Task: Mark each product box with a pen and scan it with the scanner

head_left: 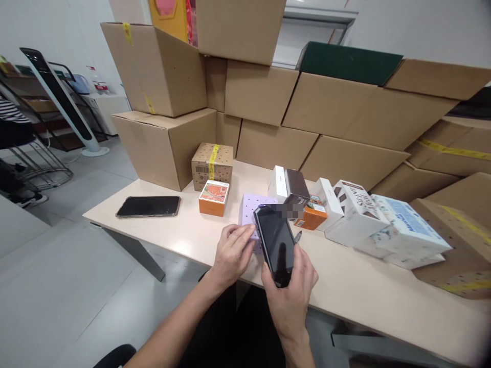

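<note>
I seem to be steadying the black phone (276, 245) by the purple box (251, 204), my right hand (288, 299) gripping it, my left hand's (232, 256) grip I can't tell, so moving needs care.

A box (250, 205) sits just left of the handheld phone (276, 243).

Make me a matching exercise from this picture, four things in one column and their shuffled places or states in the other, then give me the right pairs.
Column one:
1. Lavender dotted box
2. Handheld smartphone
3. Tower fan
4. Brown dotted carton

Column two:
A. Standing on the floor
B. Taped with yellow tape
C. Partly hidden behind the left hand
D. Gripped by the right hand

Right pairs: 1-C, 2-D, 3-A, 4-B.
</note>
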Available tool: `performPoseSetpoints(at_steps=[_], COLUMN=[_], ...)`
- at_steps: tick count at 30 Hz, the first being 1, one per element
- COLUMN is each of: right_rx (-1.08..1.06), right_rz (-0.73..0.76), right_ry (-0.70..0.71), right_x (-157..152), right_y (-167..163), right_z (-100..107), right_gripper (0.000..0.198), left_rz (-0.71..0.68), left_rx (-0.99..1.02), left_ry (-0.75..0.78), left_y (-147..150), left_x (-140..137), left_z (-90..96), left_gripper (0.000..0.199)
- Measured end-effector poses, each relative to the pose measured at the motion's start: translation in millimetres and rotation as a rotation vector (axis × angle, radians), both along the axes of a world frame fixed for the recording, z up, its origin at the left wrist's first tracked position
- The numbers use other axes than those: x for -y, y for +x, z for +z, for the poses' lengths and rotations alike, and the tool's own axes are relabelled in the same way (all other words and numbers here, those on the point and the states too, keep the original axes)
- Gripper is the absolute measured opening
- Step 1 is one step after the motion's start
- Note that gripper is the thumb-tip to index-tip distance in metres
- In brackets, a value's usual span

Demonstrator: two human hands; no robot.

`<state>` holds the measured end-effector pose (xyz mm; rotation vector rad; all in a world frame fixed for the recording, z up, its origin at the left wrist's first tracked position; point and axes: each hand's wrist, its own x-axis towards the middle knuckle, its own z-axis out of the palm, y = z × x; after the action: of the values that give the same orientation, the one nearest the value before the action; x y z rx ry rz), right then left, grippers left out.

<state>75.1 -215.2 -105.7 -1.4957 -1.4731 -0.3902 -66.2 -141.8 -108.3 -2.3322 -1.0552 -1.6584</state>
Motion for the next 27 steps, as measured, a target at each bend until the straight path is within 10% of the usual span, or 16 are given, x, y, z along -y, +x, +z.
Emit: performPoseSetpoints(at_steps=[27], right_rx=[0.032], right_rz=[0.017], right_ry=[-0.024], right_x=[1.6], right_y=[2.9], right_z=[4.2], right_gripper=[0.079], left_rz=[-0.042], left_rx=[-0.003], left_ry=[-0.052], left_y=[-1.6], left_x=[-2.8], left_z=[1.3], left_gripper=[0.039])
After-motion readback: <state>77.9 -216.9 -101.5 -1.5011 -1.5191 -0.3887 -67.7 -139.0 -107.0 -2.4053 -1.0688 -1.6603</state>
